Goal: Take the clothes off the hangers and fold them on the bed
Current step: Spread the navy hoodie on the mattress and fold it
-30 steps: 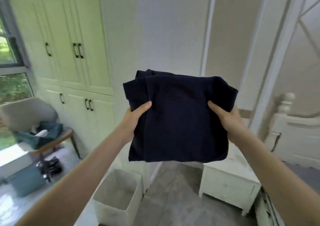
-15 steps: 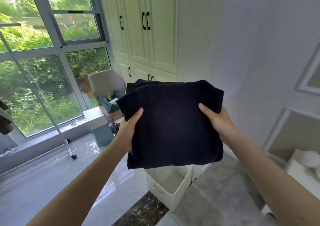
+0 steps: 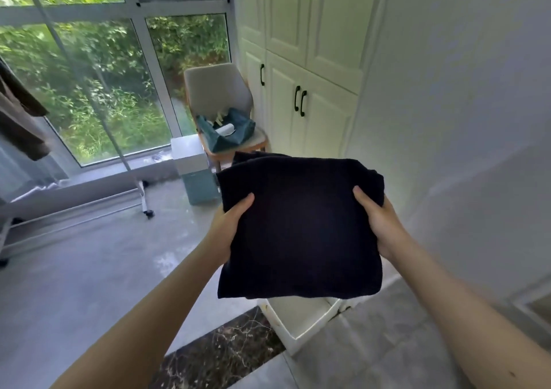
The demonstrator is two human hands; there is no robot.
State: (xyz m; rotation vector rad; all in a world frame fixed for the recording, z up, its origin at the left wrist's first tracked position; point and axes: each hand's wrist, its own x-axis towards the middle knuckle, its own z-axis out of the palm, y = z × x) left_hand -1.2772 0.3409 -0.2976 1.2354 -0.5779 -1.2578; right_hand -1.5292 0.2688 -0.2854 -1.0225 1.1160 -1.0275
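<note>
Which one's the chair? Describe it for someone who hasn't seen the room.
Start at the big window, then go right to the white cabinets. The chair stands in that corner: grey padded back, and teal fabric heaped on its seat.

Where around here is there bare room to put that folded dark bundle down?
The folded dark garment is held by the left hand and right hand. The white bin directly below looks empty. The grey floor between the rack's wheel and the bin is bare. The chair is crowded: a teal bag fills its seat.
</note>
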